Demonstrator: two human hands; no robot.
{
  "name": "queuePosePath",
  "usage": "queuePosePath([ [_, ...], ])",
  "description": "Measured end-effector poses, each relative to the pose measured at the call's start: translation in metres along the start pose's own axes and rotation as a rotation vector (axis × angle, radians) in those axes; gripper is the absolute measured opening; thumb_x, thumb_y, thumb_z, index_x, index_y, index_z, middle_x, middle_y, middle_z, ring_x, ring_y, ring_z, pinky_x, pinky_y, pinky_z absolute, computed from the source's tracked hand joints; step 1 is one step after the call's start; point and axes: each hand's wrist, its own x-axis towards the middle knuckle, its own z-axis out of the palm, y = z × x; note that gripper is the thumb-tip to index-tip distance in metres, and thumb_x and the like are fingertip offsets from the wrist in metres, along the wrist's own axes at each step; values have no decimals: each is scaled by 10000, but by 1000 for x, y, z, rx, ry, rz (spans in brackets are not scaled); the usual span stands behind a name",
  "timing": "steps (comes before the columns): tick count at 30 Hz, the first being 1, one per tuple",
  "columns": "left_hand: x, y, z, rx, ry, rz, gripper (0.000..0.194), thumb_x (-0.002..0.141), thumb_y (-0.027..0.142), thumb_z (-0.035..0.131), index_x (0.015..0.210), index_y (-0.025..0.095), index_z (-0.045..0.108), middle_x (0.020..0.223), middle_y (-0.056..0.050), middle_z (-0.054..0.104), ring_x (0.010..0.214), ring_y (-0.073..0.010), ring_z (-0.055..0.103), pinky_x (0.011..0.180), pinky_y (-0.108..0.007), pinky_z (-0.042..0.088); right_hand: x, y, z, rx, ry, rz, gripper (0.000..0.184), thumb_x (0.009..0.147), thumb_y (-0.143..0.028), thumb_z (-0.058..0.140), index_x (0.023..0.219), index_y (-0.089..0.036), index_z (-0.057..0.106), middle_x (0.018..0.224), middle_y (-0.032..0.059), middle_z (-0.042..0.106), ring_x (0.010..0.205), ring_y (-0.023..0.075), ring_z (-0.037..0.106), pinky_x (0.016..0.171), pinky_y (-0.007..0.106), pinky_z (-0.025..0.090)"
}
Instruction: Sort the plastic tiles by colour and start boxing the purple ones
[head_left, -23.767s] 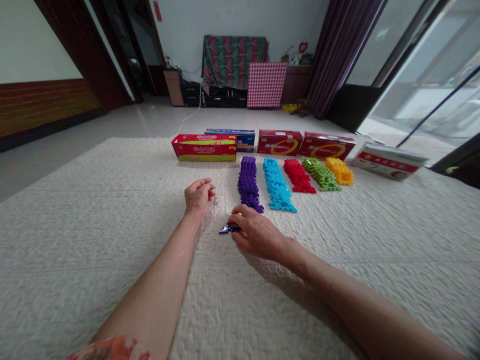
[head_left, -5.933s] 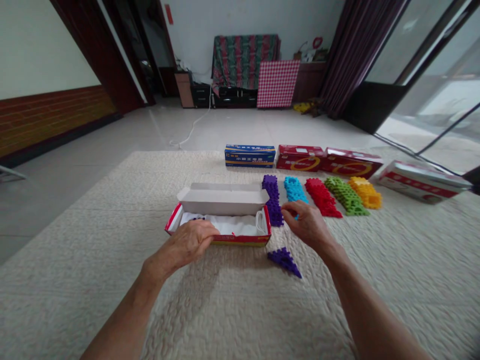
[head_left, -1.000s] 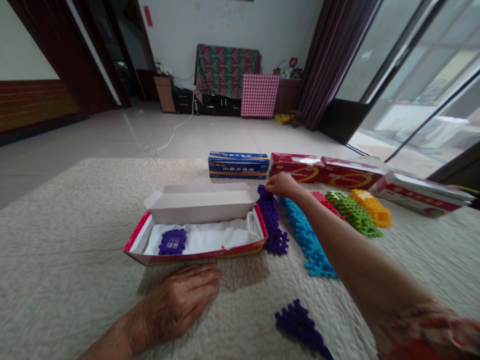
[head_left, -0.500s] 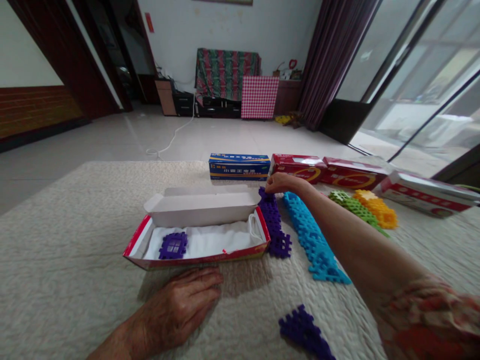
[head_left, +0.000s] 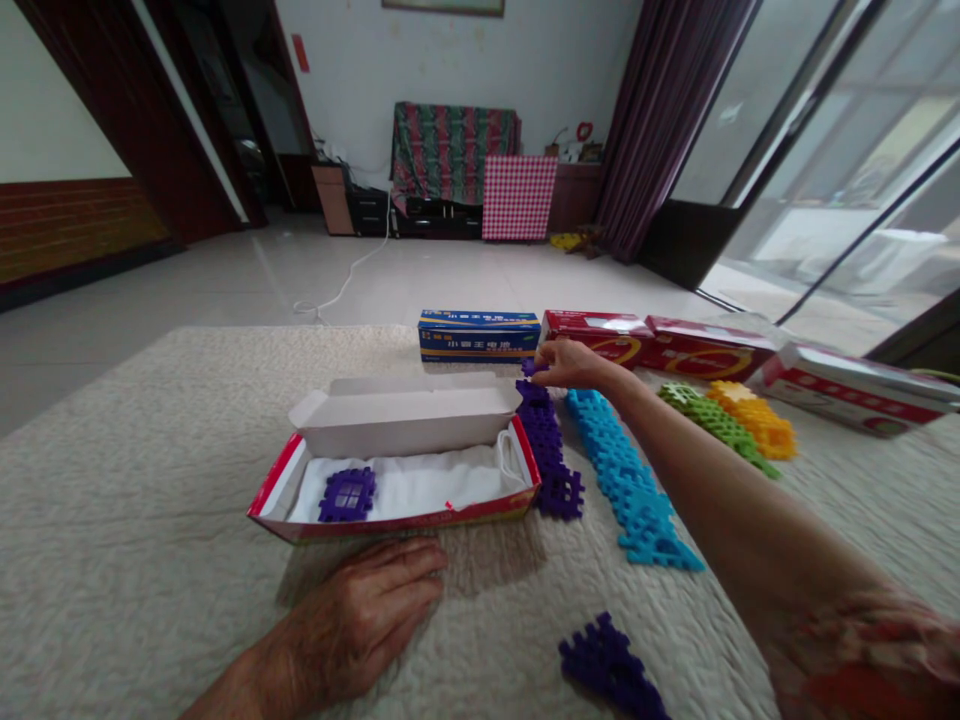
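Observation:
My right hand (head_left: 561, 364) reaches to the far end of a row of purple interlocking blocks (head_left: 545, 435), its fingers pinched on one purple block (head_left: 529, 367) raised just above the row. My left hand (head_left: 379, 610) lies flat on the quilted cover in front of an open red box (head_left: 450, 512), fingers stretched out. Inside that box, white cloth (head_left: 420, 475) lines the bottom, and a purple window-shaped block (head_left: 348, 495) lies on it at the left. A white cord loop shows at the box's right end. Another purple piece (head_left: 611, 665) rests near the front edge.
Blue interlocking blocks (head_left: 626, 475) lie under and beside my right forearm. Green (head_left: 712, 425) and yellow blocks (head_left: 752, 418) lie farther right. Behind stand a blue box (head_left: 478, 337), two red boxes (head_left: 709, 348) and a red-and-white box (head_left: 855, 390).
My right hand has lifted a purple block slightly off the far end of the row. My left hand stays in place by the box.

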Motion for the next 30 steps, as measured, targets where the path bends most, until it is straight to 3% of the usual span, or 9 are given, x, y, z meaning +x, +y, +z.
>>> queuePosePath([
  [3,-1,-1,1,1,1,9,266,909,101,458,1091,143,648,1182,-88,684,1161,-184,609,999,-311,530,-19,3,1,57,212,-95,288,700,-271,679,963,-153,671,950,75,699,829,190,629,720,265,455],
  [6,0,-1,0,3,0,19,264,898,81,470,1087,134,646,1175,-96,684,1163,-179,607,1009,-304,522,-44,-2,-2,114,338,-206,314,688,-257,681,986,-166,641,963,78,689,845,205,625,773,314,477],
  [11,2,2,-3,-7,-13,-8,243,914,117,475,1079,140,651,1151,-91,692,1135,-181,619,988,-296,528,-84,-46,-15,235,437,-351,436,714,-296,685,1118,-159,597,1007,93,670,885,224,635,812,366,495],
  [14,3,3,-3,-22,-27,-17,231,927,141,468,1062,135,656,1166,-94,688,1125,-172,624,1008,-290,510,-98,-90,-17,225,397,-524,372,755,-319,681,1089,-165,622,1036,93,660,915,222,626,818,362,490],
  [20,2,2,0,-19,-27,-22,223,927,140,461,1029,114,658,1151,-108,692,1085,-153,645,1048,-281,474,-102,-169,-3,114,128,-734,328,775,-280,689,1076,-153,663,1021,98,665,901,210,623,811,330,478],
  [23,1,2,1,-16,-27,-19,216,926,144,463,1024,118,654,1144,-105,691,1088,-158,642,1027,-285,491,-96,-180,7,47,45,-714,313,778,-276,683,1070,-162,676,1013,98,669,862,203,632,772,312,479],
  [30,-2,-1,4,37,-42,7,178,917,130,485,980,126,651,1106,-105,698,1071,-165,644,973,-273,521,-83,-174,23,-43,-120,-670,324,754,-333,710,1046,-192,695,1003,87,689,860,217,646,735,310,479],
])
